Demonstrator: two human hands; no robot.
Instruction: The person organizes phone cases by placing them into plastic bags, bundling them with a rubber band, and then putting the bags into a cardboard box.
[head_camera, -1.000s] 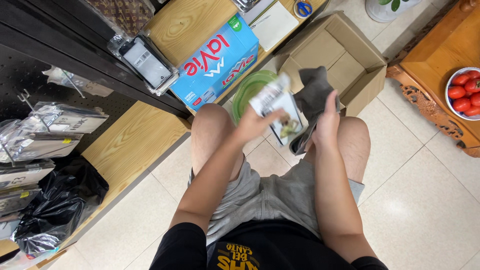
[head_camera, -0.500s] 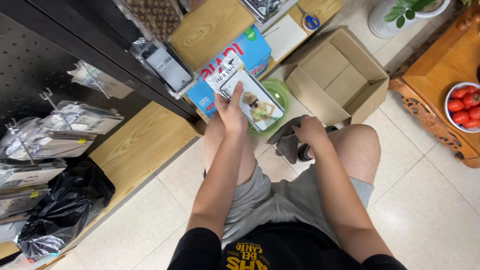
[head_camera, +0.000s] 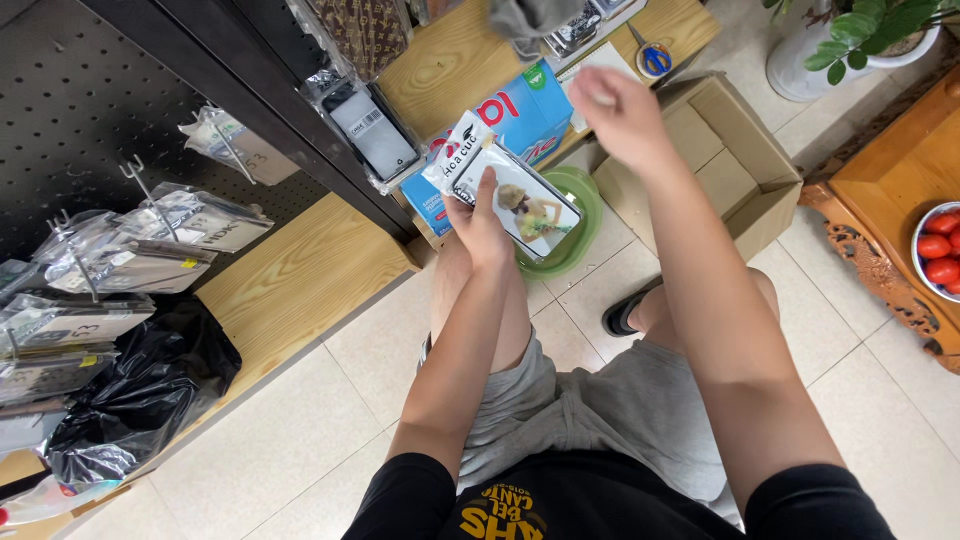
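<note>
Pale floor tiles (head_camera: 300, 420) spread under a crouching person, and off to the left of both hands stands a dark pegboard rack (head_camera: 90, 110) with clear packets hanging from its hooks. Beyond the hands lies an open cardboard box (head_camera: 740, 170), just right of the right hand (head_camera: 618, 110), with a blue carton (head_camera: 520, 120) between the two hands and farther out. A green dish (head_camera: 575, 235) sits on the floor directly beneath the left hand (head_camera: 478, 215). That left hand is closed, thumb and fingers pinching a flat packaged item with a picture card (head_camera: 515, 195), held up face-on over the knee. The right hand is lifted higher, fingers loosely curled; whether it grips the grey cloth (head_camera: 525, 20) at the top edge I cannot tell, as it blurs there. By my reading, stock is being sorted, packet in hand, for hanging. Getting it on a hook would call for a swing left toward the rack, lining the packet's top hole with a hook.
</note>
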